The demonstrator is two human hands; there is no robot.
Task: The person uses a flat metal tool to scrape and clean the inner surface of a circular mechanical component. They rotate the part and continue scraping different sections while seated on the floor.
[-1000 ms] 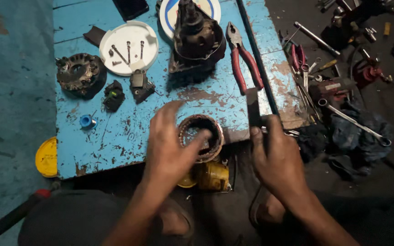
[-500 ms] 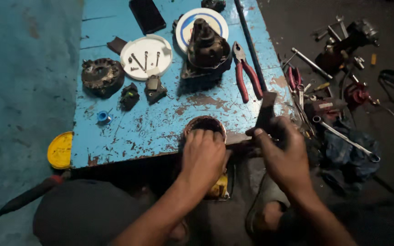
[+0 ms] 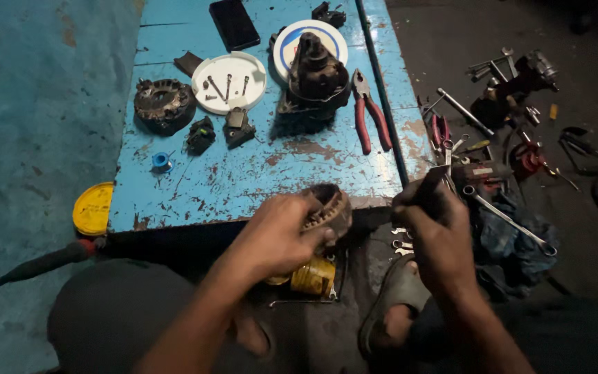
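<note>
My left hand (image 3: 277, 235) grips a round dark metal ring part with copper windings (image 3: 328, 208), tilted on its side at the near edge of the worn blue table (image 3: 257, 173). My right hand (image 3: 436, 239) is closed around a dark flat tool (image 3: 432, 185) that points up and to the right, just off the table's right corner. The two hands are a short way apart.
On the table: red-handled pliers (image 3: 372, 118), a dark motor housing (image 3: 316, 73) on a white-blue plate, a white lid with screws (image 3: 228, 82), a round toothed part (image 3: 164, 104), a black phone (image 3: 234, 23). Spanners and tools (image 3: 506, 215) lie on the floor at right. A yellow lid (image 3: 93, 208) sits left.
The ring part has been tipped from lying flat to its side and lifted toward the table edge by my left hand. My right hand with the tool has shifted slightly right.
</note>
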